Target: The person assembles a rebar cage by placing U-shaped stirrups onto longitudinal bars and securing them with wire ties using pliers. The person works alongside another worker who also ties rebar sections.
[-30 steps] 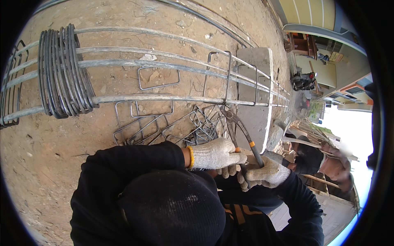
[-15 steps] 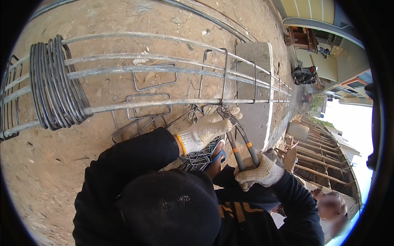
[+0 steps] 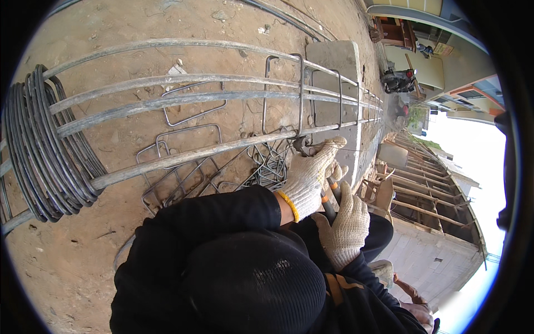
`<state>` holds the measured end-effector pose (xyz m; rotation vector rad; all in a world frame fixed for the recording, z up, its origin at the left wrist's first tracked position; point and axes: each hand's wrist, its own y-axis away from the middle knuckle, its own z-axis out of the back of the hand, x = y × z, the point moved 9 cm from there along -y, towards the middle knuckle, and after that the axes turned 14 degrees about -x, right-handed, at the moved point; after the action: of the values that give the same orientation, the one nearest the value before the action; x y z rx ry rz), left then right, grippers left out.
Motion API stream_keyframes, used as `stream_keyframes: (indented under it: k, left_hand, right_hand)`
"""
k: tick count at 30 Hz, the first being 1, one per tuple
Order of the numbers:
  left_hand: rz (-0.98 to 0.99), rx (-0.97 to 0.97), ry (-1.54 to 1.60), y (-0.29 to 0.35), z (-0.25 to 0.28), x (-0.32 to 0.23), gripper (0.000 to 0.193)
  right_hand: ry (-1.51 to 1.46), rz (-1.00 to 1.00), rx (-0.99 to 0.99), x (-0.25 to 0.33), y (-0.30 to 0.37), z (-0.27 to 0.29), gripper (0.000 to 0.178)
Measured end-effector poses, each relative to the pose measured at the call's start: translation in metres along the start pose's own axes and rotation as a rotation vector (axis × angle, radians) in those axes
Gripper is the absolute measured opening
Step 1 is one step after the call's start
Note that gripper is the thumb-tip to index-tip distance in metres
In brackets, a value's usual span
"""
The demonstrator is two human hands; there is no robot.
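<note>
My left hand (image 3: 308, 175), in a white knit glove with a yellow cuff, lies across the pincers below their head (image 3: 303, 146). Its index finger reaches out along a thin wire (image 3: 353, 150), while the other fingers curl; what they grip is hidden. The pincers' jaws sit against the nearest long steel bar (image 3: 222, 147), beside a rectangular stirrup (image 3: 301, 94). Lower right, my gloved right hand (image 3: 345, 228) wraps around the pincers' dark handles (image 3: 329, 209) with orange bands. Its fingers are fairly straight, with the handles between them and the thumb.
A thick stack of stirrups (image 3: 53, 145) hangs on the bars at left. Loose stirrups (image 3: 183, 172) and a small heap of bent steel (image 3: 270, 167) lie on the dirt. A concrete block (image 3: 334, 61) stands under the bars. Another person (image 3: 417, 306) is at lower right.
My view has shifted, so the bars sit further left. My right hand has moved closer to my left, with its fingers straighter. My left hand's index finger now stretches out.
</note>
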<state>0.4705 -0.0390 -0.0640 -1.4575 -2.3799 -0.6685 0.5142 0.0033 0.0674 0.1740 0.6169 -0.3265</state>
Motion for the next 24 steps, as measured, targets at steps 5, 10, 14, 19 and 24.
stream_keyframes:
  k: [5,10,14,19,24]
  left_hand:
    - [0.086,-0.352,-0.013,0.026,0.001,-0.01,0.027]
    - [0.153,-0.026,0.09,0.048,-0.036,-0.021,0.032]
    - [0.129,0.139,0.168,0.036,-0.039,-0.019,0.034]
    - [0.09,-0.062,0.179,0.025,-0.027,-0.013,0.033]
    - [0.187,-0.086,0.139,0.045,-0.031,-0.009,0.035]
  right_hand:
    - [-0.364,-0.087,0.386,-0.008,-0.006,-0.02,0.038]
    - [-1.256,-0.637,1.34,0.024,0.013,-0.003,0.026]
    - [-0.342,-0.234,0.616,-0.003,-0.01,0.022,0.067]
    - [-0.062,0.012,0.118,0.019,-0.011,0.038,0.072]
    - [-1.123,-0.619,1.17,-0.002,0.004,-0.005,0.046]
